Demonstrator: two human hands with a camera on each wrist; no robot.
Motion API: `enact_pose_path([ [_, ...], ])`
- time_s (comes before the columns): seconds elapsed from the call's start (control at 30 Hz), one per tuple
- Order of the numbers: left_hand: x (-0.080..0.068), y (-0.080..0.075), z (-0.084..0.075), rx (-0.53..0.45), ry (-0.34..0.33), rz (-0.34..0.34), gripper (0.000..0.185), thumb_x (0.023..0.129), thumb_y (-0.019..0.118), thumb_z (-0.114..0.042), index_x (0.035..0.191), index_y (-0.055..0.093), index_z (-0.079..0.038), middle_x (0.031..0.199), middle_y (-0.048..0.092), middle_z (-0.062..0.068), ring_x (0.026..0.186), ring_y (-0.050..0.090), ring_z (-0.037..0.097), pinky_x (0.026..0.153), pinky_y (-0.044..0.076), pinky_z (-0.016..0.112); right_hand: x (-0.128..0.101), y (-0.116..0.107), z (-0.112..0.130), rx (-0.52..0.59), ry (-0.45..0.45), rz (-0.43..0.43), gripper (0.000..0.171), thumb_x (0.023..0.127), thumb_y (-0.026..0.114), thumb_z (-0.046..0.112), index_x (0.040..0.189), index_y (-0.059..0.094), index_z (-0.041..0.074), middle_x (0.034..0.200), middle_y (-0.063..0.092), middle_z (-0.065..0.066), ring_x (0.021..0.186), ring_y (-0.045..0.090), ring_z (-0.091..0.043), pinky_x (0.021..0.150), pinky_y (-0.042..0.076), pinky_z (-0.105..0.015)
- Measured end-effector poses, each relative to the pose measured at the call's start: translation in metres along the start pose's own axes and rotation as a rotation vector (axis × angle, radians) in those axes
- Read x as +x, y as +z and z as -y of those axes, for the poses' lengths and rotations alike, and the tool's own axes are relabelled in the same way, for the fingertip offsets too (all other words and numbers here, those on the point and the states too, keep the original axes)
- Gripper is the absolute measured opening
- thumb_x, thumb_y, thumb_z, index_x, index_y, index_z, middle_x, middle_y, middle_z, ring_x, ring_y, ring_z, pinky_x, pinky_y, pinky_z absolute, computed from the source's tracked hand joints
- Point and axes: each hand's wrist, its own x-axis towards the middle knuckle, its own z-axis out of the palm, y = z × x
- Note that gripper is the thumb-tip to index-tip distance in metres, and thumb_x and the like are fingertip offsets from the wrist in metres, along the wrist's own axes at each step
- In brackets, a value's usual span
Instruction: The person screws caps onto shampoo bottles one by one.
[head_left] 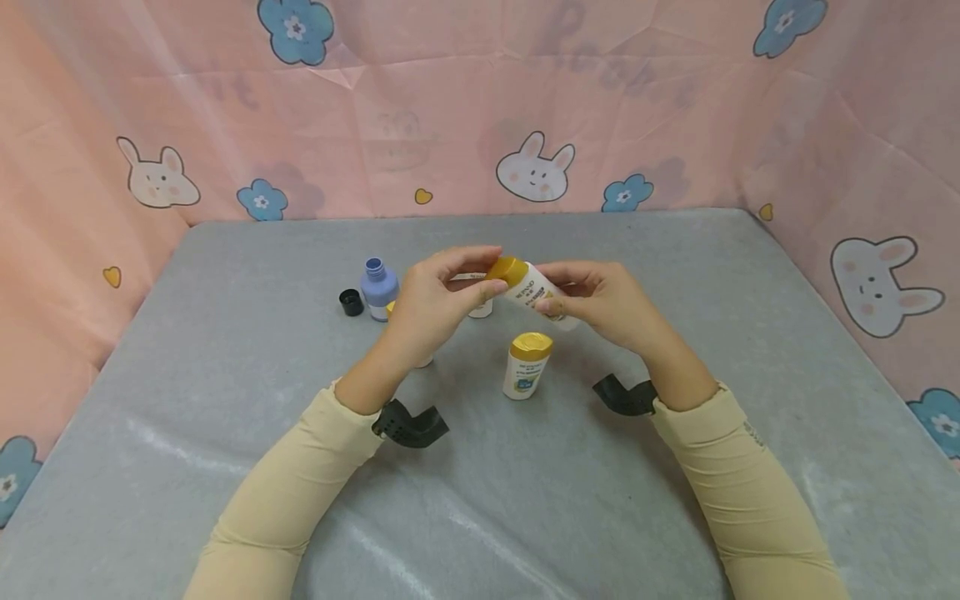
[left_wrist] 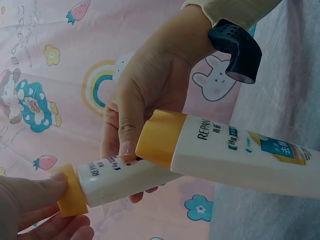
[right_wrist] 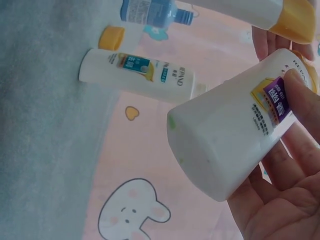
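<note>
A white shampoo bottle (head_left: pixel 531 287) with a gold cap (head_left: pixel 508 269) is held tilted above the table between both hands. My left hand (head_left: pixel 438 296) pinches the cap between thumb and fingers. Around the white body, below the cap, my right hand (head_left: pixel 611 302) grips with its thumb on the front; a purple label patch (right_wrist: pixel 277 97) shows beside that thumb. Just in front of the hands stands a second white bottle (head_left: pixel 523 379), upright, its gold cap on and a blue label patch low on its front.
An uncapped blue bottle (head_left: pixel 379 287) stands at left, a black cap (head_left: pixel 351 302) beside it. Behind the hands is a white bottle (right_wrist: pixel 140 72) with its neck bare, near a loose gold cap (right_wrist: pixel 111 38). Another white bottle (head_left: pixel 424 362) is mostly hidden by the left wrist.
</note>
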Motion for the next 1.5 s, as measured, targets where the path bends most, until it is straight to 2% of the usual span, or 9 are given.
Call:
enact_pose_path([
  [0.17, 0.0, 0.001, 0.002, -0.001, 0.048, -0.012, 0.034, 0.09, 0.074, -0.014, 0.123, 0.07, -0.009, 0.124, 0.067, 0.005, 0.113, 0.067, 0.017, 0.094, 0.057, 0.024, -0.001, -0.001, 0.001, 0.024, -0.008, 0.01, 0.04, 0.091, 0.073, 0.015, 0.129, 0.066, 0.004, 0.121, 0.07, -0.017, 0.096, 0.067, -0.014, 0.078, 0.058, -0.021],
  [0.3, 0.0, 0.002, 0.004, -0.02, 0.083, -0.002, 0.034, 0.09, 0.073, -0.01, 0.123, 0.07, -0.007, 0.125, 0.067, 0.006, 0.115, 0.067, 0.017, 0.093, 0.057, 0.023, -0.002, -0.002, 0.002, 0.022, -0.014, 0.013, 0.04, 0.091, 0.073, 0.015, 0.129, 0.066, 0.004, 0.122, 0.069, -0.017, 0.098, 0.067, -0.015, 0.08, 0.057, -0.02],
  [0.43, 0.0, 0.0, 0.003, -0.03, 0.1, 0.012, 0.038, 0.089, 0.073, -0.007, 0.127, 0.068, -0.007, 0.132, 0.065, 0.005, 0.124, 0.061, 0.017, 0.101, 0.052, 0.022, -0.003, -0.003, 0.003, 0.008, -0.023, 0.0, 0.04, 0.091, 0.073, 0.015, 0.129, 0.066, 0.004, 0.122, 0.069, -0.017, 0.099, 0.066, -0.016, 0.08, 0.057, -0.019],
  [0.57, -0.002, -0.001, -0.003, -0.02, 0.032, -0.026, 0.049, 0.087, 0.078, -0.015, 0.133, 0.064, -0.012, 0.137, 0.062, 0.002, 0.128, 0.059, 0.017, 0.106, 0.05, 0.024, -0.004, -0.003, 0.003, -0.025, -0.038, -0.056, 0.04, 0.091, 0.074, 0.016, 0.128, 0.067, 0.005, 0.121, 0.07, -0.016, 0.098, 0.066, -0.015, 0.079, 0.056, -0.018],
  [0.7, -0.005, 0.0, -0.006, -0.012, -0.058, -0.089, 0.055, 0.083, 0.082, -0.027, 0.134, 0.063, -0.016, 0.127, 0.068, 0.002, 0.113, 0.068, 0.016, 0.095, 0.057, 0.027, -0.004, -0.002, 0.004, -0.036, -0.045, -0.091, 0.039, 0.09, 0.075, 0.018, 0.127, 0.068, 0.008, 0.118, 0.071, -0.013, 0.099, 0.066, -0.014, 0.077, 0.056, -0.018],
  [0.83, -0.006, 0.005, -0.005, -0.018, -0.07, -0.103, 0.054, 0.082, 0.083, -0.028, 0.131, 0.065, -0.014, 0.12, 0.072, 0.002, 0.105, 0.071, 0.015, 0.089, 0.06, 0.027, -0.005, 0.001, 0.004, -0.037, -0.051, -0.077, 0.038, 0.09, 0.074, 0.022, 0.126, 0.069, 0.01, 0.116, 0.072, -0.011, 0.101, 0.066, -0.015, 0.076, 0.057, -0.019],
  [1.07, -0.008, 0.011, -0.001, -0.04, -0.026, -0.097, 0.046, 0.084, 0.081, -0.025, 0.126, 0.068, -0.011, 0.117, 0.073, 0.005, 0.103, 0.073, 0.015, 0.085, 0.06, 0.026, -0.007, 0.003, 0.006, -0.056, -0.028, -0.049, 0.039, 0.091, 0.074, 0.023, 0.127, 0.068, 0.011, 0.122, 0.07, -0.008, 0.117, 0.063, -0.021, 0.08, 0.056, -0.016],
  [1.23, -0.009, 0.011, 0.001, -0.061, 0.001, -0.079, 0.045, 0.086, 0.079, -0.021, 0.128, 0.067, -0.01, 0.122, 0.071, 0.005, 0.106, 0.072, 0.017, 0.086, 0.06, 0.025, -0.007, 0.003, 0.007, -0.062, -0.023, -0.05, 0.039, 0.091, 0.074, 0.021, 0.128, 0.068, 0.01, 0.122, 0.07, -0.009, 0.115, 0.064, -0.022, 0.079, 0.056, -0.016],
  [1.5, -0.007, 0.007, 0.0, -0.063, 0.054, 0.007, 0.053, 0.087, 0.078, -0.016, 0.136, 0.061, -0.011, 0.14, 0.061, 0.002, 0.125, 0.062, 0.016, 0.101, 0.054, 0.026, -0.007, 0.001, 0.004, -0.053, -0.041, -0.049, 0.04, 0.092, 0.073, 0.02, 0.128, 0.066, 0.006, 0.122, 0.069, -0.012, 0.11, 0.065, -0.021, 0.078, 0.057, -0.02],
])
